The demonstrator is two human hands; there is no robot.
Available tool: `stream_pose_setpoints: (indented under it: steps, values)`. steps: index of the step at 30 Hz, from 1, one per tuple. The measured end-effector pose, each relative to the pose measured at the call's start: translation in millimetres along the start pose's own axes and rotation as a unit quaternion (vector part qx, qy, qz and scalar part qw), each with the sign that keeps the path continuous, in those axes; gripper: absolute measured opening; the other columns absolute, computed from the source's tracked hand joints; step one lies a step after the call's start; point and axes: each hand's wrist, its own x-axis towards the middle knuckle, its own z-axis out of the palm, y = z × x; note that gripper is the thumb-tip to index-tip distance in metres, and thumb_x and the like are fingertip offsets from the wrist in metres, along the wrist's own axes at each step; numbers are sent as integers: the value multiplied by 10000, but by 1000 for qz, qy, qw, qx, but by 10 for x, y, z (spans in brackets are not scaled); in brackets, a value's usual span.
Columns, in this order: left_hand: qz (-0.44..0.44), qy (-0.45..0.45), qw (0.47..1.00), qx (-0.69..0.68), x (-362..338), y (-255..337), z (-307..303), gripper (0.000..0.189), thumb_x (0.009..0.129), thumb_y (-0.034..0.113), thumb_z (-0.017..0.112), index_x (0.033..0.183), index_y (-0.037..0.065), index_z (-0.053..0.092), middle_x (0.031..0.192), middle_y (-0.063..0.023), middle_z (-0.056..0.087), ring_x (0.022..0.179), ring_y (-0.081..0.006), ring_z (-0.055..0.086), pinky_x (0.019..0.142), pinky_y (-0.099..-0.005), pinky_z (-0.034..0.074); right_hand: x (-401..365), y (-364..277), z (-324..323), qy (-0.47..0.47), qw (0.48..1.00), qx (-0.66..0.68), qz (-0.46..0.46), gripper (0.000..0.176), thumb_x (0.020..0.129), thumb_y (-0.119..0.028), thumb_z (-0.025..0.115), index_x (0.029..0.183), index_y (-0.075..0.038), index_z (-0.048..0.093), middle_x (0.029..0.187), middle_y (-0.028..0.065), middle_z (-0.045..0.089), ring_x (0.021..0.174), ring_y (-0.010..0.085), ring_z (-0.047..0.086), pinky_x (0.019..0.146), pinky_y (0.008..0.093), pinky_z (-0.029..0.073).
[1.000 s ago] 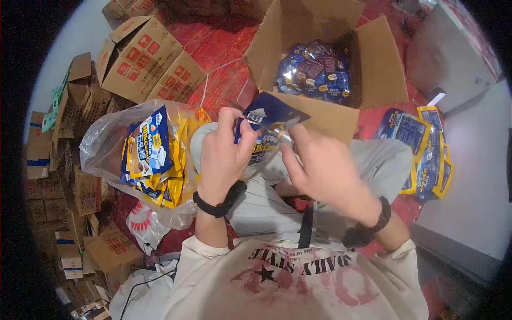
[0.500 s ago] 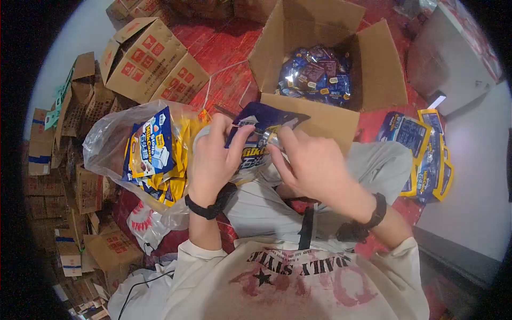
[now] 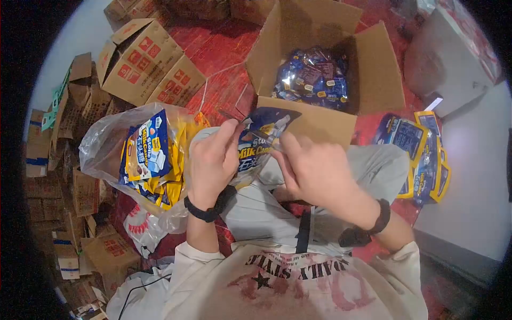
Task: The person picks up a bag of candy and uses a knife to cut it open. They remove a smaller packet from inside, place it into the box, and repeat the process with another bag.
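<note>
In the head view, the candy bag is near the middle of the clock face, its lower part and right edge partly hidden by the hands and lost against the pale trousers. The left hand has its grip closed in a pinch at the bag's upper left edge; a thin dark piece juts from those fingertips toward 11 o'clock, too small to identify. The right hand has its grip closed around a small tool, mostly covered by the fingers, and I cannot tell what kind. Toward 1 o'clock stands an open carton holding shiny blue packets; its near flap slopes down just behind the bag and hides part of the carton's inside. At 9 o'clock a clear plastic sack holds blue-and-yellow bags. More flat bags lie on the red floor at 3 o'clock, beside a white panel. Between 10 and 11 o'clock sits a printed carton, and heaped cardboard fills 8 to 9 o'clock, its outer edge cut off by the dark lens border.
</note>
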Motion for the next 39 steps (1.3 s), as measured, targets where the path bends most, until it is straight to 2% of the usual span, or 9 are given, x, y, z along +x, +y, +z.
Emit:
stream_pose_setpoints:
  steps: [6,7,10,11,20,25,32,34,39]
  values:
    - [-32,-2,999,-18,-103,49,-135,201,913,10,660,1113,21,674,806,-222,681,692,-400,677,596,-435,503,-126,36,35,-16,1000,24,-6,259,1007,-296,583,980,-41,546,670,137,623,552,337,659,481,450,521]
    - [14,22,999,-28,-114,49,-134,230,891,-25,669,1118,13,673,810,-221,684,677,-387,681,582,-416,505,-152,35,2,-16,1000,22,-8,259,1007,-296,583,980,-41,546,670,137,623,552,337,659,481,450,521]
    - [-21,-16,999,-22,-163,160,-279,239,873,-49,681,1106,3,673,806,-212,690,667,-362,690,570,-391,506,-244,12,-105,-29,999,35,-5,265,995,-303,606,971,-46,551,680,143,630,557,348,657,490,455,523]
    - [11,24,999,-20,-167,142,-262,227,869,-55,686,1090,-7,676,806,-200,696,662,-342,698,561,-379,506,-272,10,-127,-33,999,42,9,263,990,-304,614,964,-49,553,686,148,633,560,355,656,494,458,522]
    - [14,38,999,-14,-283,156,-365,208,877,-47,685,1083,-18,682,832,-187,729,676,-331,718,570,-376,531,-386,11,-156,-34,997,53,33,238,970,-295,642,954,-66,576,711,152,646,577,375,652,496,463,504]
    - [-35,31,998,-32,-304,201,-416,143,913,-16,664,1054,1,686,806,-175,726,636,-324,705,559,-367,521,-474,38,-136,-27,998,38,30,241,966,-302,646,965,-70,582,711,145,651,573,367,653,494,458,506]
    - [-80,76,992,-59,-405,108,-355,126,932,6,669,1053,37,688,821,-139,738,622,-301,704,551,-369,507,-603,157,-53,-39,998,-1,47,240,961,-300,652,968,-71,580,699,136,648,571,364,658,481,458,504]
    - [-37,24,999,-22,-416,114,-373,138,918,-8,668,1049,31,687,837,-148,744,647,-306,717,564,-368,525,-601,99,-71,-46,998,-8,50,241,967,-298,647,969,-69,573,690,134,647,561,364,655,472,462,503]
    - [30,6,997,-68,-471,59,-290,240,836,-49,693,1072,-9,692,818,-178,730,665,-327,719,566,-380,537,-510,-27,-70,-49,998,-29,25,263,994,-301,615,958,-49,547,696,146,643,548,357,656,463,453,506]
